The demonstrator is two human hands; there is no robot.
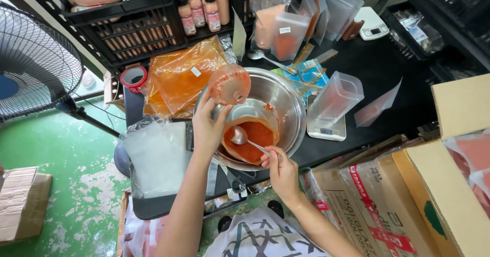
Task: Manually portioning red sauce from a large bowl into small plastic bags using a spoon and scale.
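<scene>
- Two hands busy: left hand [206,127] fingers wrapped round a clear pouch [229,84], tilted over the steel bowl [286,109].
- Right hand [279,171] pinches a spoon [240,135], its scoop in the red powder [255,137] ahead of the fingertips.
- Looks like mid-scoop; lifting it level to the pouch mouth probably comes next.

Black fan [35,63] on a stand at far left over green painted floor [76,185]; black crate [132,30] at top holding pink-filled bottles [200,7], a red tape roll [134,77] and flat orange plastic bags [181,76] just below it. On the black table [377,68]: upright clear pouches [301,20], some with orange powder, a white scale [371,25] behind them, a second scale [326,127] bearing an empty clear pouch [337,96]. Clear bag stack [155,155] at the left table edge; cardboard boxes [408,196] crowd lower right.
</scene>
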